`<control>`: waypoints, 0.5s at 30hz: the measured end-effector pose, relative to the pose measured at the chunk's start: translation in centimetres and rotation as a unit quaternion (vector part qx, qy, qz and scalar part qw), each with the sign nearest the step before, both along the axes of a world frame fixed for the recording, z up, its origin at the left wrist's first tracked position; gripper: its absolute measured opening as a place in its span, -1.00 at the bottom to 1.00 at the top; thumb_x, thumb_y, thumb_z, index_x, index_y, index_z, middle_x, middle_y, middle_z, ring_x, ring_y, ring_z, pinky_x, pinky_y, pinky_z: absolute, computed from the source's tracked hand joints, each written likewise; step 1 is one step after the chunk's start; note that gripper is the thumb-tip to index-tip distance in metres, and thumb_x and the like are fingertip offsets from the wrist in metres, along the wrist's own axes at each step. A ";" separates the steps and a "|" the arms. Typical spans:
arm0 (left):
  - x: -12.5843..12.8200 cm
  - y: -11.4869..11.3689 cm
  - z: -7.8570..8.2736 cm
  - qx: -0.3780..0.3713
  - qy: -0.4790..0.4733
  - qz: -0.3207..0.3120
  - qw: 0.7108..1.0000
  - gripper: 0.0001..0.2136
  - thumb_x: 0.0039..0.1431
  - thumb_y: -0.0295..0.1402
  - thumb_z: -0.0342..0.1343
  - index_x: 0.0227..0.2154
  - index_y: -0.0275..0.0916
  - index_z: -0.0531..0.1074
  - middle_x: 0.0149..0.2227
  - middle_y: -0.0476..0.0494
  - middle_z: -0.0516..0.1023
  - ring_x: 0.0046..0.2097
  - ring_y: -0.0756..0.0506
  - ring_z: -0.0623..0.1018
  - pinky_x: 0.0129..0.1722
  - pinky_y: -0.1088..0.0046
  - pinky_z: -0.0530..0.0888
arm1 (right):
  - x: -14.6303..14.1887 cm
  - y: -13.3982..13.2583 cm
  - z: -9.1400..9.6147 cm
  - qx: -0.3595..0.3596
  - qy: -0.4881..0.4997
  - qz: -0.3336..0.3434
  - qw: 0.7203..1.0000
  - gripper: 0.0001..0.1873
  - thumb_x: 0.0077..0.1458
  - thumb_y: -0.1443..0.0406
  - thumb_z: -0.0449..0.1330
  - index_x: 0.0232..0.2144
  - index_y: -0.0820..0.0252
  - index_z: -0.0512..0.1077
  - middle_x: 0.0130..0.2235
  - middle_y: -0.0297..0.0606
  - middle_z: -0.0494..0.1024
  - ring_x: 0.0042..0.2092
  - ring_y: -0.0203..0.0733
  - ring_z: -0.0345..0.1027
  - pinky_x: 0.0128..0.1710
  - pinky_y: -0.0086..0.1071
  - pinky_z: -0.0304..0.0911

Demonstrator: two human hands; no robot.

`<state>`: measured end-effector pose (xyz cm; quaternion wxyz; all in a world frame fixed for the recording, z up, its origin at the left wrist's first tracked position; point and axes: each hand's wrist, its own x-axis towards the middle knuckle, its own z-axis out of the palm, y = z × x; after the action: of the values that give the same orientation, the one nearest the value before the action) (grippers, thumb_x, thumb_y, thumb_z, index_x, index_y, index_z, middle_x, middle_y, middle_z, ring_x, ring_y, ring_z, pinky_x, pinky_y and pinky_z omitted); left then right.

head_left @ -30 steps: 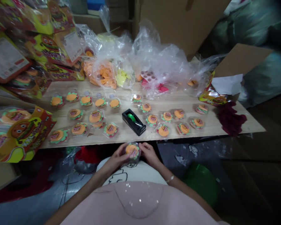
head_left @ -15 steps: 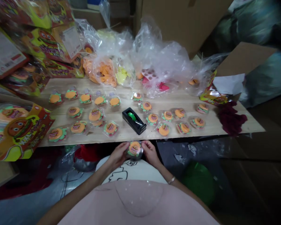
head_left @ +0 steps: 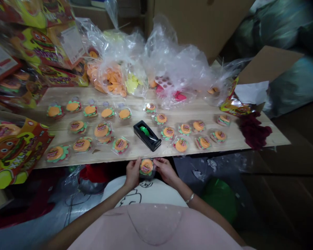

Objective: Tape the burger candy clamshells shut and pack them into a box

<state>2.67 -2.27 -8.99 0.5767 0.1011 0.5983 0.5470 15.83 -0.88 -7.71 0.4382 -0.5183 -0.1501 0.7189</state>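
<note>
Between my two hands, just off the table's front edge, is a toy burger in a clear plastic case (head_left: pixel 146 168), its orange top with a printed label facing up. My left hand (head_left: pixel 133 173) grips the case's left side. On its right side, my right hand (head_left: pixel 167 170) pinches the upper corner with thumb and fingertips. A black tape dispenser (head_left: pixel 147 136) with a green roll sits on the table right beyond the hands. Several more packed toy burgers (head_left: pixel 120 144) lie to its left, and another group (head_left: pixel 181 144) lies to its right.
Display boxes of burgers (head_left: pixel 18 149) stand at the left end of the wooden table (head_left: pixel 135 100). Clear bags of orange pieces (head_left: pixel 112 81) and yellow pieces (head_left: pixel 133 82) line the back. A dark red cloth (head_left: pixel 254 130) and an open carton (head_left: pixel 237 104) are at the right.
The view has shifted slightly, so the table's things sit a little further left. The left fingers have moved on the case's edge; both hands still hold it.
</note>
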 end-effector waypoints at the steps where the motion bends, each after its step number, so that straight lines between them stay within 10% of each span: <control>1: 0.0 0.0 -0.1 0.004 0.002 -0.001 1.000 -0.58 -0.28 -0.09 0.32 -0.47 -0.34 0.41 -0.53 -0.06 0.53 -0.48 -0.03 0.49 -0.40 0.43 0.43 | -0.1 0.0 -0.1 -0.002 -0.003 -0.004 1.000 -0.61 -0.47 0.17 0.45 -0.54 0.27 0.47 -0.49 -0.30 0.51 -0.45 -0.26 0.34 -0.38 -0.35 0.26; 15: -0.7 -0.8 0.7 -0.012 0.011 0.061 0.998 -0.62 -0.16 -0.07 0.24 -0.41 -0.25 0.34 -0.49 0.01 0.52 -0.44 -0.03 0.53 -0.35 0.41 0.46 | -0.9 -0.4 0.8 -0.017 0.003 0.036 0.999 -0.58 -0.42 0.10 0.44 -0.56 0.27 0.43 -0.59 -0.39 0.44 -0.57 -0.40 0.24 -0.55 -0.50 0.16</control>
<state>1.95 -3.08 -8.31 0.5368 0.0636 0.6160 0.5731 14.93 -1.24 -6.93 0.4036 -0.5178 -0.1554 0.7382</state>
